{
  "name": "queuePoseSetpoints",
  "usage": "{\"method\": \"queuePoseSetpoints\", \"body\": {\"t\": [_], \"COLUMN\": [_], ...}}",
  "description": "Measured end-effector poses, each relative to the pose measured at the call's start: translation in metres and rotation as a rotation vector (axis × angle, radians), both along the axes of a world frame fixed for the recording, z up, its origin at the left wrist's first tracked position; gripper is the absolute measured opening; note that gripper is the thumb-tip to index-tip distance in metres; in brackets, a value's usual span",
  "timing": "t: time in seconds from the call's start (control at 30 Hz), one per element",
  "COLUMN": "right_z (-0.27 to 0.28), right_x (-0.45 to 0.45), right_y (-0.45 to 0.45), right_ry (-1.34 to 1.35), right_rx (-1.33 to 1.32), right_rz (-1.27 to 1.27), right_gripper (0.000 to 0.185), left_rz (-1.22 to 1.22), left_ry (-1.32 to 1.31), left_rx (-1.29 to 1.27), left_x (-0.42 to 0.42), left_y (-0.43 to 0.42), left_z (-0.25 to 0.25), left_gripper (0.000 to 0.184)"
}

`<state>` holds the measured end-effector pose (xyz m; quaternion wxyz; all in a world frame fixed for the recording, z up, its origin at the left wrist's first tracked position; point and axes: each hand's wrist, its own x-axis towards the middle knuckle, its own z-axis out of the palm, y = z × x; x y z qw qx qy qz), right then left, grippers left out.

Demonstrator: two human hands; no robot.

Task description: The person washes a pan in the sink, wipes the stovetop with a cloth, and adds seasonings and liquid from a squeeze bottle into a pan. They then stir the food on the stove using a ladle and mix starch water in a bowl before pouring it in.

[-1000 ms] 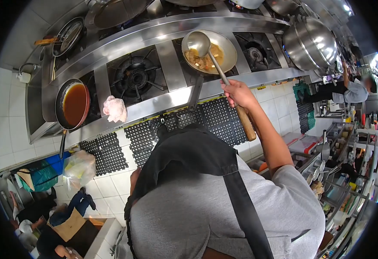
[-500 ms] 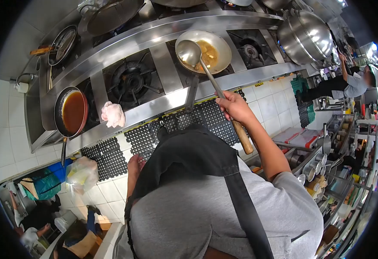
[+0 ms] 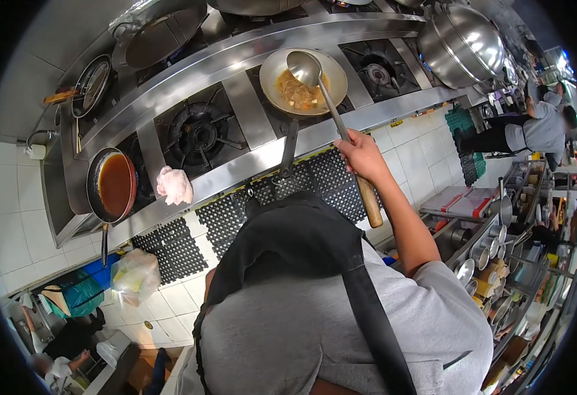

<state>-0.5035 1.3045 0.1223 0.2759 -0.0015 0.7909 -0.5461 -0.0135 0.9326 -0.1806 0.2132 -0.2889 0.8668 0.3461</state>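
My right hand point(image 3: 362, 157) is closed around the long handle of a metal ladle point(image 3: 304, 68). The ladle's bowl is over the far side of a light-coloured pan point(image 3: 270, 80), which holds pieces of food point(image 3: 298, 93) in yellowish liquid. The pan sits on a burner, its dark handle point(image 3: 290, 146) pointing toward me. A pink-white crumpled cloth point(image 3: 174, 185) lies on the stove's front edge. Left of it, a red-rimmed pan point(image 3: 116, 185) holds brown sauce. My left hand does not show; only a sliver of the left arm is visible beside the apron.
A bare burner point(image 3: 203, 133) lies between the two pans, and another point(image 3: 379, 71) is to the right. A large steel pot point(image 3: 461, 46) stands at the far right. Black mats point(image 3: 170, 251) cover floor tiles. One person point(image 3: 532, 131) stands at right; others are lower left.
The ladle has moved from the pan's left side toward its far middle, and food pieces have gathered in the pan. My left hand has dropped out of sight. The view has shifted slightly.
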Motion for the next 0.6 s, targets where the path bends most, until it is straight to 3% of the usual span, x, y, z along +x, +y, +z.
{"method": "queuePoseSetpoints", "body": {"t": [0.17, 0.27, 0.3, 0.37, 0.43, 0.47, 0.53, 0.6], "right_z": [-0.011, -0.028, -0.009, 0.003, 0.002, -0.003, -0.013, -0.009], "right_x": [-0.001, 0.004, 0.002, 0.0, -0.005, -0.008, -0.012, -0.008], "right_y": [0.001, 0.017, 0.017, 0.019, 0.026, 0.029, 0.034, 0.031], "right_ry": [-0.104, 0.381, 0.219, 0.238, 0.338, 0.375, 0.446, 0.456], "right_rx": [0.04, 0.306, 0.361, 0.404, 0.428, 0.417, 0.394, 0.369], "right_rz": [0.05, 0.177, 0.17, 0.155, 0.165, 0.142, 0.097, 0.098], "right_gripper": [0.016, 0.027, 0.042, 0.041, 0.043, 0.043, 0.044, 0.046], "left_rz": [0.064, 0.159, 0.247, 0.464, 0.835, 1.241, 0.547, 0.13], "left_ry": [0.008, 0.033, 0.047, 0.091, 0.111, 0.096, 0.193, 0.133], "left_rx": [0.016, 0.055, 0.095, 0.207, 0.415, 0.686, 0.271, 0.015], "left_x": [-0.001, -0.011, -0.015, -0.022, -0.026, -0.028, -0.02, -0.02], "left_y": [0.003, 0.002, 0.0, -0.003, -0.003, -0.002, -0.001, 0.0], "left_z": [-0.001, 0.005, 0.005, 0.002, -0.005, -0.011, -0.001, 0.024], "left_gripper": [0.033, 0.035, 0.035, 0.036, 0.037, 0.038, 0.037, 0.036]}}
